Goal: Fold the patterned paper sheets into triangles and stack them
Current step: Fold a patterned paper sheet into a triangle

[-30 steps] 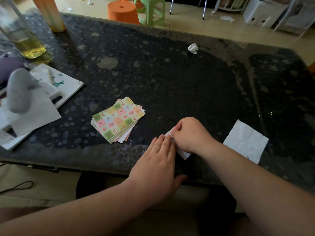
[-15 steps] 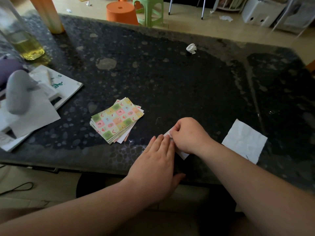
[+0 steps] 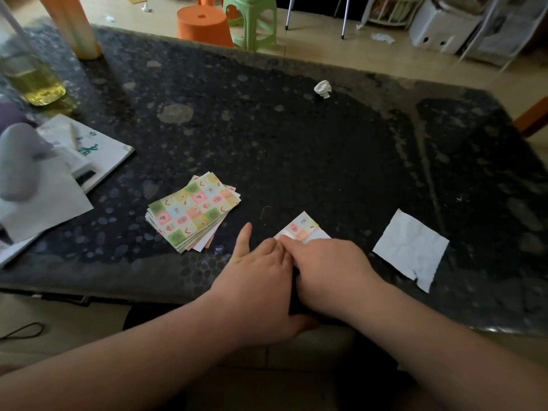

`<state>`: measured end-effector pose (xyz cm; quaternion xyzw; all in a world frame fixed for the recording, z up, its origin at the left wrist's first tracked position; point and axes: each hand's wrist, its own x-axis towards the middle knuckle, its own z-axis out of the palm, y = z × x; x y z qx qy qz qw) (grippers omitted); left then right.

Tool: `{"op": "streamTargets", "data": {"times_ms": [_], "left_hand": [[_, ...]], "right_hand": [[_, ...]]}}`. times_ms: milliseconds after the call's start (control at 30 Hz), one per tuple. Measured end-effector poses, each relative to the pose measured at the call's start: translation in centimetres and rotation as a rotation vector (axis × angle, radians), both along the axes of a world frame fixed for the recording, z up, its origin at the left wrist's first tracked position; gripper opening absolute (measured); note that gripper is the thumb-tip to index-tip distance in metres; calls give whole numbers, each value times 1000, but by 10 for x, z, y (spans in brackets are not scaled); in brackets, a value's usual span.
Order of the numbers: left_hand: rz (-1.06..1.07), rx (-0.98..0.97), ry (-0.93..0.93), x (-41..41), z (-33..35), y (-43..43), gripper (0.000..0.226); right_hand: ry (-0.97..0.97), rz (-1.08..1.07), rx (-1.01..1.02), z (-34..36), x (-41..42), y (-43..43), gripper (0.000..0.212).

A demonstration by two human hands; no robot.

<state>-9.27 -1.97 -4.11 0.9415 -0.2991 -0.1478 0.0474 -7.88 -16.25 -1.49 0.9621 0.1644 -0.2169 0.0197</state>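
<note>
The right grip (image 3: 329, 268), a bare hand, lies on the near part of a small patterned paper sheet (image 3: 302, 228), its fingers bent down and pointing left over the paper. Whether they pinch the sheet or only press on it cannot be told, since the fingertips are mostly hidden. The left grip (image 3: 261, 280), the other bare hand, rests flat just beside it with straight fingers. Its fingertips meet the right grip at the sheet's left edge, and its little finger is splayed out to the left on the bare surface. This grip is spread and clasps nothing.

The sheet lies on the black speckled stone desk (image 3: 296, 143) close to the near edge. Its far corner shows pastel squares, and a strip of its white underside peeks out on the right.

To the left, near but apart from the hands, sits a loosely squared stack of patterned paper sheets (image 3: 192, 212), its top face a checker of green, pink and yellow squares. To the right lies a creased white paper square (image 3: 410, 247) with a torn near corner. Farther back on the desk is a small crumpled white paper ball (image 3: 322, 89).

At the left edge are a white booklet (image 3: 100, 152) with loose white sheets over it, a rounded grey object (image 3: 17, 161) and a clear bottle of yellow liquid (image 3: 32, 81). Beyond the desk, on the floor, stand an orange plastic stool (image 3: 204, 25) and a green plastic stool (image 3: 252, 19).
</note>
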Motion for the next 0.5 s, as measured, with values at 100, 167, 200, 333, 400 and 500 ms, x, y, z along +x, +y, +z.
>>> {"op": "streamTargets", "data": {"times_ms": [100, 167, 200, 333, 400, 500], "left_hand": [[-38, 58, 26, -1, 3, -1, 118], [-54, 62, 21, 0, 3, 0, 121], [-56, 48, 12, 1, 4, 1, 121], [-42, -6, 17, 5, 6, 4, 107], [-14, -26, 28, 7, 5, 5, 100], [20, -54, 37, 7, 5, 8, 101]], "right_hand": [[50, -11, -36, 0, -2, -1, 65], [67, -28, -32, 0, -2, -2, 66], [72, -37, -30, 0, -2, -3, 67], [86, -72, -60, 2, -1, -5, 70], [78, -95, -96, 3, -4, -9, 77], [74, -103, -104, 4, -3, -17, 79]]}}
